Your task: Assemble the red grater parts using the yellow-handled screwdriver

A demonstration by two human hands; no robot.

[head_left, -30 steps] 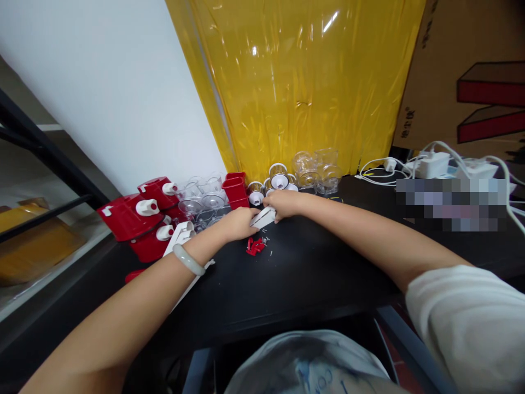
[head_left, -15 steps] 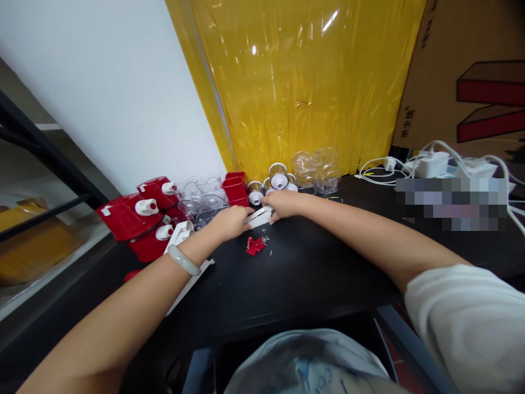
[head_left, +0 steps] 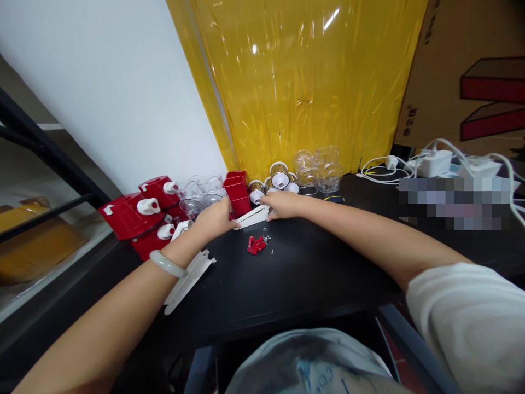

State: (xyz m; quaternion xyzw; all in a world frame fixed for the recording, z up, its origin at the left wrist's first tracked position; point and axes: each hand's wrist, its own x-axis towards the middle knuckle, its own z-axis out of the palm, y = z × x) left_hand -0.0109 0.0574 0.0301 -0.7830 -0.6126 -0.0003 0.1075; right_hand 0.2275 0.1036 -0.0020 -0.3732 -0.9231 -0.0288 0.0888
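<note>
A long, thin white plastic piece, slotted along its length, is held slantwise a little above the black table or touching it; I cannot tell which. My left hand, with a pale bangle at its wrist, has its fingers closed on the left end. At the other end my right hand grips it between thumb and fingers. Just in front of it lie a small heap of red plastic parts and several small screws. A second white plastic piece rests beside my left forearm.
Red housings with white knobs are piled at left, beside clear plastic cups. Red bins, gold-and-white cylinders and more clear parts line the back. White cables and adapters lie at right on the black table.
My left hand has slid left along the white piece to its end, baring more of it. The right hand has stayed nearly in place. More of the second white piece shows.
</note>
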